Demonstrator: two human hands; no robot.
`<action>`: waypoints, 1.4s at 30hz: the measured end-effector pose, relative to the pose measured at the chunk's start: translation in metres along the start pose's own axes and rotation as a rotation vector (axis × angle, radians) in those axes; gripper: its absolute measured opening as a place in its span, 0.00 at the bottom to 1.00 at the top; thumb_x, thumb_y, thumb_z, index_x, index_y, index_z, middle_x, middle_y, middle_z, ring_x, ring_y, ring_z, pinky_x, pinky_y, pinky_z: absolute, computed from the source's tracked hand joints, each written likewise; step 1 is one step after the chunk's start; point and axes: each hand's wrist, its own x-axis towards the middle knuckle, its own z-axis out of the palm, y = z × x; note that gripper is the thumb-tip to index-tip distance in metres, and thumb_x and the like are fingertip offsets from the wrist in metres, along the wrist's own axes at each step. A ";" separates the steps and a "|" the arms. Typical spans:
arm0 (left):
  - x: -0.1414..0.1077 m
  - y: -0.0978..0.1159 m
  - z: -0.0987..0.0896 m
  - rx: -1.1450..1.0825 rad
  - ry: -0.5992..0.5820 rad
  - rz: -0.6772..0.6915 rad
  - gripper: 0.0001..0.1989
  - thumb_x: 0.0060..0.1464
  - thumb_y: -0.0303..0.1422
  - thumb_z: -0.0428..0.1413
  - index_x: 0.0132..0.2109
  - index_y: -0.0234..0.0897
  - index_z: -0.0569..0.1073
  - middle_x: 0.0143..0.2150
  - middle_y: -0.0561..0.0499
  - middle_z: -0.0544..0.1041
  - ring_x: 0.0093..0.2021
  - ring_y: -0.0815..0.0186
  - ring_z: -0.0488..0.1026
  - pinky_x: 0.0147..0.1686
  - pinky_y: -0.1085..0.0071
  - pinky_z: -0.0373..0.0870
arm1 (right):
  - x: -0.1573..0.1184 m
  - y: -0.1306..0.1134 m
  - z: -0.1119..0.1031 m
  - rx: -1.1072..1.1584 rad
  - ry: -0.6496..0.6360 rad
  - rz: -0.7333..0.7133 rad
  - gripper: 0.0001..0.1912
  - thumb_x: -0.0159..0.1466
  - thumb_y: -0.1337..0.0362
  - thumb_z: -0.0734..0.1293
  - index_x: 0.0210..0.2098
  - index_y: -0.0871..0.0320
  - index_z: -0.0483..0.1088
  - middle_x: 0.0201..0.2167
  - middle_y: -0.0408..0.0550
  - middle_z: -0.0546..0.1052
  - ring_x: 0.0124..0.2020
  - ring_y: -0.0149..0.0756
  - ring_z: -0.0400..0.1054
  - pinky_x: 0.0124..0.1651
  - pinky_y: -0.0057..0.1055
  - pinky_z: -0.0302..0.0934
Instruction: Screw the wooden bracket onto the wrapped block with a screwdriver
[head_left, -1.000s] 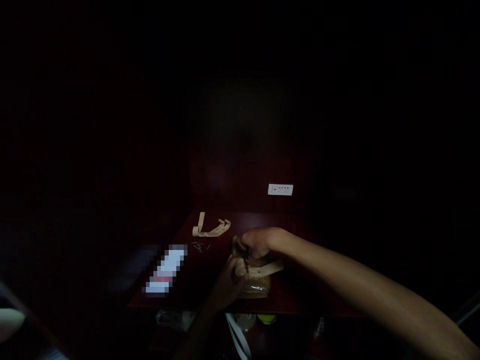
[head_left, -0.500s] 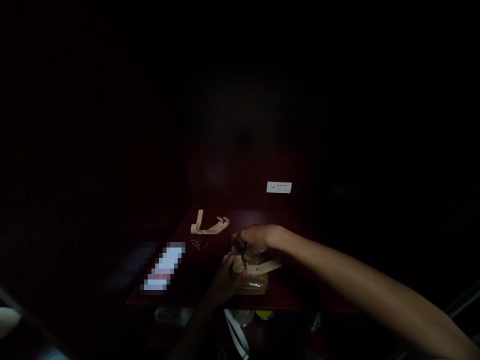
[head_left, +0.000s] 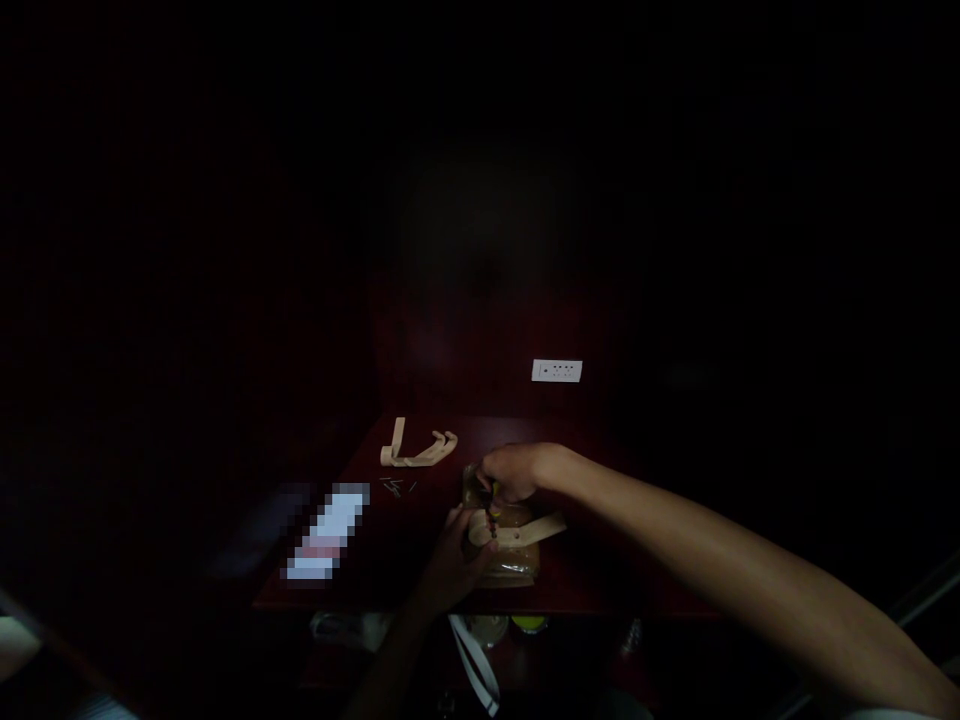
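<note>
My right hand (head_left: 511,472) is closed around the handle of a screwdriver (head_left: 495,492) with some yellow on it, held upright. The tool's lower end meets a pale wooden piece (head_left: 534,533) with a small dark hole, though the exact contact is too dim to make out. My left hand (head_left: 456,562) grips the rounded left end of this piece from the near side. Beneath the wood lies a brown package in shiny clear wrap (head_left: 514,572).
On the dark red table (head_left: 405,560), joined wooden hook-like pieces (head_left: 421,459) lie at the back left, with several small screws or pins (head_left: 392,488) before them. A bright pixelated rectangle (head_left: 328,532) is at left. A white socket (head_left: 557,371) is on the wall. Below hangs a white strap (head_left: 475,668).
The right hand has turned slightly, so more of the screwdriver's yellow shows. The free end of the wooden piece has shifted a little to the right. The left hand keeps its grip.
</note>
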 end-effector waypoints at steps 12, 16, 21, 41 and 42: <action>0.001 0.003 -0.004 -0.053 -0.004 -0.027 0.18 0.51 0.39 0.55 0.49 0.40 0.70 0.50 0.44 0.69 0.54 0.55 0.64 0.57 0.57 0.59 | -0.006 -0.002 0.003 0.008 -0.023 0.010 0.21 0.52 0.62 0.69 0.46 0.60 0.73 0.39 0.52 0.78 0.34 0.38 0.71 0.28 0.27 0.57; 0.001 0.001 -0.002 -0.046 0.004 -0.041 0.19 0.50 0.39 0.56 0.50 0.40 0.70 0.51 0.44 0.69 0.56 0.55 0.63 0.58 0.57 0.58 | -0.008 -0.003 0.001 -0.002 0.008 -0.004 0.17 0.55 0.63 0.68 0.44 0.61 0.74 0.38 0.52 0.78 0.35 0.38 0.71 0.30 0.27 0.58; 0.001 -0.001 -0.001 -0.033 0.000 -0.032 0.19 0.51 0.39 0.55 0.49 0.40 0.69 0.50 0.44 0.69 0.54 0.56 0.64 0.56 0.58 0.60 | -0.007 -0.004 0.002 -0.012 0.006 0.010 0.16 0.56 0.61 0.67 0.43 0.61 0.75 0.37 0.53 0.78 0.34 0.38 0.71 0.32 0.28 0.58; 0.002 0.002 -0.003 -0.066 -0.021 -0.014 0.17 0.52 0.39 0.55 0.48 0.39 0.69 0.49 0.45 0.68 0.52 0.57 0.65 0.54 0.59 0.62 | -0.010 -0.005 0.001 -0.009 0.033 0.041 0.18 0.59 0.58 0.66 0.45 0.61 0.73 0.39 0.54 0.77 0.37 0.40 0.71 0.33 0.28 0.58; 0.002 0.002 -0.003 -0.066 -0.025 -0.008 0.16 0.52 0.39 0.55 0.48 0.39 0.69 0.49 0.45 0.68 0.52 0.57 0.65 0.54 0.59 0.62 | -0.009 -0.005 0.002 -0.020 0.038 0.041 0.18 0.59 0.57 0.66 0.45 0.61 0.74 0.39 0.55 0.77 0.38 0.41 0.71 0.33 0.29 0.58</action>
